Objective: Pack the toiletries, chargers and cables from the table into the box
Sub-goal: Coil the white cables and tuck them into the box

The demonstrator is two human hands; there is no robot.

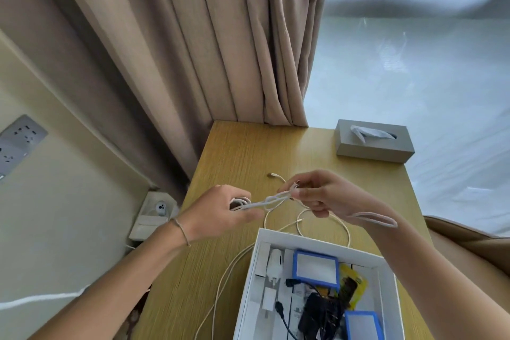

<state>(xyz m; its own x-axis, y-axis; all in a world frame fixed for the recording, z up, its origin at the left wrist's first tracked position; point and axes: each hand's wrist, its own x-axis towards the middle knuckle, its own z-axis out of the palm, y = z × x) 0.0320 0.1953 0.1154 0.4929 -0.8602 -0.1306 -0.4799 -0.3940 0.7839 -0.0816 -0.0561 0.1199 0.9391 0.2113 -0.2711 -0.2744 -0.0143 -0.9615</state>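
Note:
A long white cable (pixel 273 199) is stretched in the air between both hands above the wooden table (pixel 240 157). My left hand (pixel 220 207) grips a small coil of it. My right hand (pixel 328 196) pinches the bundled strands, and a loop hangs over its wrist. More of the cable lies in curves on the table, with one plug end (pixel 273 175) lying behind the hands. The open white box (pixel 254 270) sits at the near edge and holds a white charger (pixel 276 265), two blue-framed packets (pixel 316 268), a yellow pouch and black cables.
A grey tissue box (pixel 374 141) stands at the table's far right corner. Beige curtains (pixel 220 50) hang behind the table. A wall socket panel (pixel 19 143) is at the left. A brown chair (pixel 469 243) shows at the right edge.

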